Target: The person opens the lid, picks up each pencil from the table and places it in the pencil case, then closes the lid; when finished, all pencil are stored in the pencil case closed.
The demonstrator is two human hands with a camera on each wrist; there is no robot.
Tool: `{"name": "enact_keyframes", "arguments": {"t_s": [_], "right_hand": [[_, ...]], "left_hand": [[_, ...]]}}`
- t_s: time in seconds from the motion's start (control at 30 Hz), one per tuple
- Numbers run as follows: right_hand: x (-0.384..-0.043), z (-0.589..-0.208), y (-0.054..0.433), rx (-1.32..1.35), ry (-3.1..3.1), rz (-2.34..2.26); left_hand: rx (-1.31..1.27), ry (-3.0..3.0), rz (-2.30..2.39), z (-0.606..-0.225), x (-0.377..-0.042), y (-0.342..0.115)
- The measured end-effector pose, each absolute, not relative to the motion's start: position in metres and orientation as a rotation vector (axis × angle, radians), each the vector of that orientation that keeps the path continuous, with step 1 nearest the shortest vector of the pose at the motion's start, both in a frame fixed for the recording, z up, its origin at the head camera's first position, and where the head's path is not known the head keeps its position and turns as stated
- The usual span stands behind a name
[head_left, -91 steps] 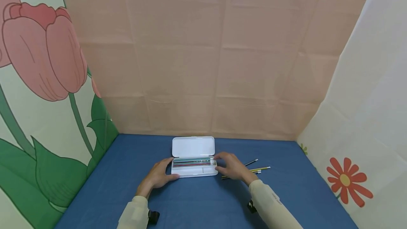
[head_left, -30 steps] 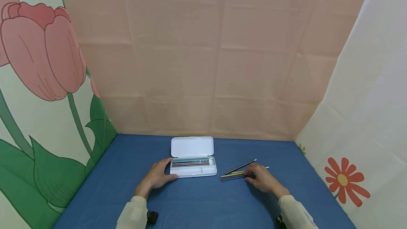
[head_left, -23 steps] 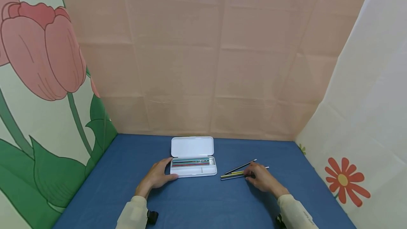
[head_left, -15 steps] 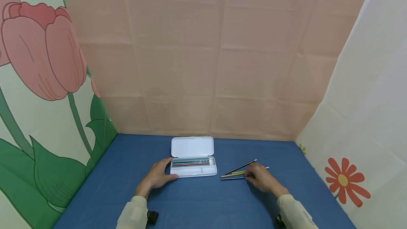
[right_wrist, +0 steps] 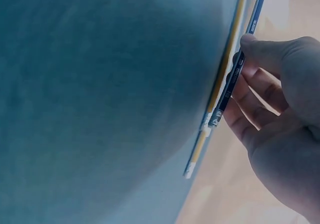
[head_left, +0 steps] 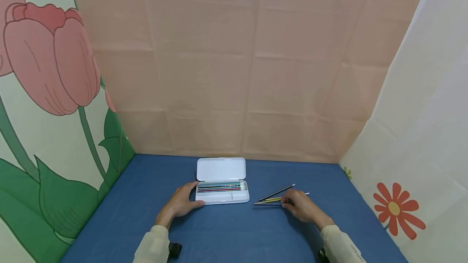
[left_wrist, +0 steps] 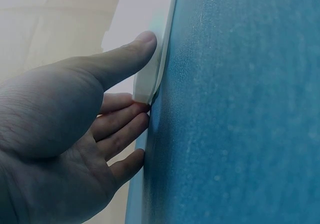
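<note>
My left hand (head_left: 179,201) holds the left end of a white pencil case (head_left: 215,199), its thumb (left_wrist: 137,53) along the near wall and fingers at the end. The case's lid (head_left: 221,169) stands open at the back. Several coloured pencils (head_left: 219,187) lie side by side in the rear compartment. Right of the case, my right hand (head_left: 302,207) pinches a dark blue pencil (right_wrist: 233,77) between thumb and fingers, close over the cloth. Yellow pencils (head_left: 271,200) lie just behind it, partly hidden by the hand, and a black pencil (head_left: 276,192) lies slanted farther back.
A blue cloth (head_left: 226,234) covers the table. A plain tan sheet (head_left: 234,72) hangs behind it. Tulip-printed fabric (head_left: 55,64) walls the left side, and white fabric with a red flower (head_left: 398,210) the right. Each wrist wears a small black device.
From the case's right end, my right hand has moved right to the loose pencils and taken hold of the dark blue one, whose left end has shifted slightly. The left hand stays at the case.
</note>
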State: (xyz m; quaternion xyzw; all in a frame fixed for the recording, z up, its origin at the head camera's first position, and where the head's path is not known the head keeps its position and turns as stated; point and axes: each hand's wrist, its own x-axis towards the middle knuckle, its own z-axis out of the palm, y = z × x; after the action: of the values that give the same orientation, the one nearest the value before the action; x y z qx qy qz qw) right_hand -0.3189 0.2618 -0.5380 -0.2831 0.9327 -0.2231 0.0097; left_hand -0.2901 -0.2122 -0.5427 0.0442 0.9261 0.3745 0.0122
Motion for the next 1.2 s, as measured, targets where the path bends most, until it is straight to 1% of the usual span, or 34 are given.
{"name": "enact_keyframes", "arguments": {"t_s": [0.3, 0.53, 0.8, 1.2], "right_hand": [[-0.318, -0.525, 0.248, -0.969, 2.918, -0.752], [-0.320, -0.518, 0.232, -1.005, 2.952, -0.704], [-0.327, -0.514, 0.203, -1.102, 2.977, -0.708], [-0.342, -0.509, 0.157, -1.105, 2.950, -0.712]], "left_hand": [[0.142, 2.893, 1.160, -0.543, -0.289, -0.214], [0.146, 2.891, 1.165, -0.543, -0.289, -0.214], [0.150, 2.898, 1.151, -0.542, -0.289, -0.214], [0.141, 2.895, 1.154, -0.542, -0.290, -0.213]]}}
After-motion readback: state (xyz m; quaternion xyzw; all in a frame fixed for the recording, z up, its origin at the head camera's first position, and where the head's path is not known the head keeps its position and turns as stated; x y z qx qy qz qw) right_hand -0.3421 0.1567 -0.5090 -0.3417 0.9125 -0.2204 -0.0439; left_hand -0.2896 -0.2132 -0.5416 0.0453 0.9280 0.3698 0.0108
